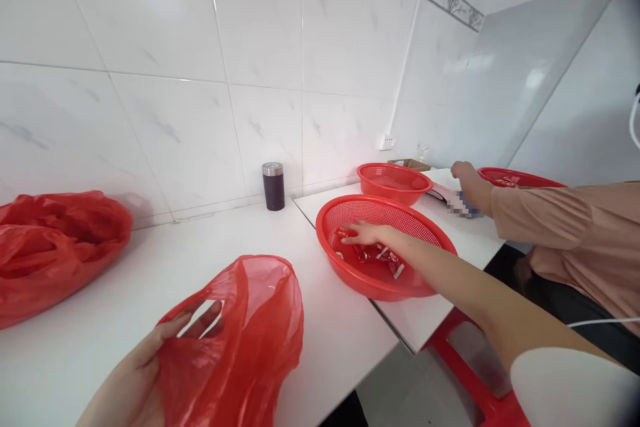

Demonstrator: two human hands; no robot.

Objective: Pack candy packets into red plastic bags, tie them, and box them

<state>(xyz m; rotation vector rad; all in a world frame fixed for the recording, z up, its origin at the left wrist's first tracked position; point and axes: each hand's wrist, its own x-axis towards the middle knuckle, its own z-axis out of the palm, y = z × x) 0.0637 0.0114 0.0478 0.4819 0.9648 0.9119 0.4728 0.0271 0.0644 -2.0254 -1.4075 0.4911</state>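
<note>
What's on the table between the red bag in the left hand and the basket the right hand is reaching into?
Nothing: in the head view, only bare white table separates the red bag from the red basket.

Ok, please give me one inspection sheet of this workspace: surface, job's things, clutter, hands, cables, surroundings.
Surface: white table, a seam between two tops.
Job's things: red plastic bag, mouth held open; red basket holding small red packets.
Clutter: second red bag at far left; dark canister by the wall; two more red baskets behind.
Hands: left hand grips the bag; right hand reaches onto the packets.
Cables: thin white cable at right.
Surroundings: white tiled wall, wall socket, a co-worker's arm.
</note>
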